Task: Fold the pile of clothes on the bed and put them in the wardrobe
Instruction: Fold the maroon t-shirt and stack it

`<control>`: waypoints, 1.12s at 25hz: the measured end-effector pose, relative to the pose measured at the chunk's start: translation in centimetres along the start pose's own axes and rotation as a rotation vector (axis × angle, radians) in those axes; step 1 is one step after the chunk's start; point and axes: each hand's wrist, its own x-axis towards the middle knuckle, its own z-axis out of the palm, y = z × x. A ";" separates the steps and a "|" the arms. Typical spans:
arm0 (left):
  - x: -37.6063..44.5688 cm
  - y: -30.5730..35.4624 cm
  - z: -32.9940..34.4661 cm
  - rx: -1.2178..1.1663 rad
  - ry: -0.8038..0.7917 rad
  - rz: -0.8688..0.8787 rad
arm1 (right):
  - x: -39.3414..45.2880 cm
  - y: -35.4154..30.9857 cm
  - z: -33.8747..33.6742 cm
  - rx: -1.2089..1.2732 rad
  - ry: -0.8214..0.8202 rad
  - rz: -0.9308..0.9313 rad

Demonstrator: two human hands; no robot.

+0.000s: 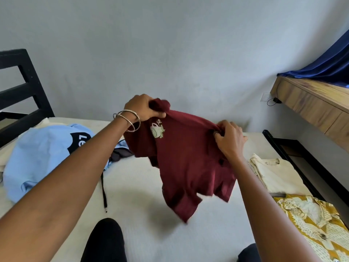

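The maroon polo shirt hangs above the middle of the bed, pinched at one shoulder by the left hand and at the other by the right hand, its length dropping toward the mattress.

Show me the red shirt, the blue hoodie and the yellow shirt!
red shirt (185,159): head view, middle of its front, held up by both hands.
blue hoodie (39,156): head view, bare blue fabric, on the bed.
yellow shirt (309,224): head view, its patterned front.
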 end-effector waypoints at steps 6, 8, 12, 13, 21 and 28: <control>0.8 0.9 2.2 -0.890 0.056 -0.026 | 0.6 0.4 1.0 0.204 -0.130 -0.026; 1.2 2.0 2.7 -0.909 0.077 -0.042 | 0.1 -0.2 1.2 0.332 -0.049 0.048; 0.8 5.0 3.6 -0.907 0.021 -0.028 | -2.0 -4.6 2.2 0.499 -0.305 -0.185; 0.7 5.3 3.9 -0.870 -0.025 0.000 | -2.0 -5.7 2.7 0.514 -0.299 -0.174; -0.8 3.7 0.6 -0.913 -0.097 0.180 | -2.8 -3.1 6.0 0.415 -0.363 0.166; -0.8 2.8 1.3 -0.701 -0.384 0.270 | -2.9 -5.7 4.7 1.106 -0.737 -0.112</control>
